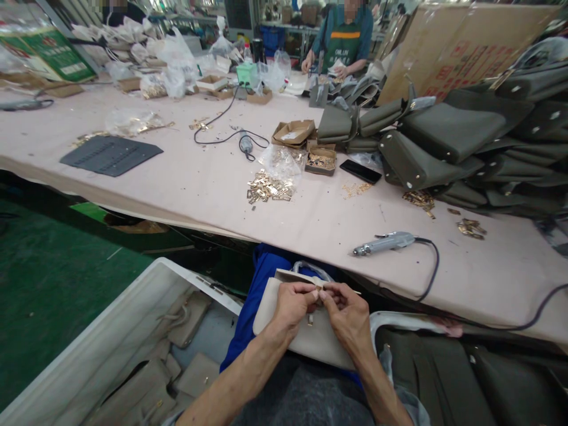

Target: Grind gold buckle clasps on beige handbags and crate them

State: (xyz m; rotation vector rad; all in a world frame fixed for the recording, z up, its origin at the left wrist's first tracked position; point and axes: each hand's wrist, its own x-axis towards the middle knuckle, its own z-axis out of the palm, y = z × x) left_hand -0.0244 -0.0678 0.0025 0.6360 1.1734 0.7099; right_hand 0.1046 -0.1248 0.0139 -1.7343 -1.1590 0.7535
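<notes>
A cream handbag (268, 310) lies across my lap, its flap edge facing the table. Both hands meet over the upper part of the bag. The fingers of my left hand (293, 305) are pinched together at a small spot on the flap's strap. Against them, the thumb and fingers of my right hand (348, 310) pinch the same spot. Whatever small piece is between the fingertips is mostly hidden. Just below the hands, a small metal fitting (310, 320) shows on the bag's front. A wrapped handle (313, 269) arches behind the flap.
An electric screwdriver (386, 242) lies near the table's front edge, its cord trailing right. Gold metal fittings (268, 188) are heaped mid-table. Dark green bags (452, 127) are piled at right. A white bin (173, 269) with beige bags stands at left. A co-worker (344, 44) works across the table.
</notes>
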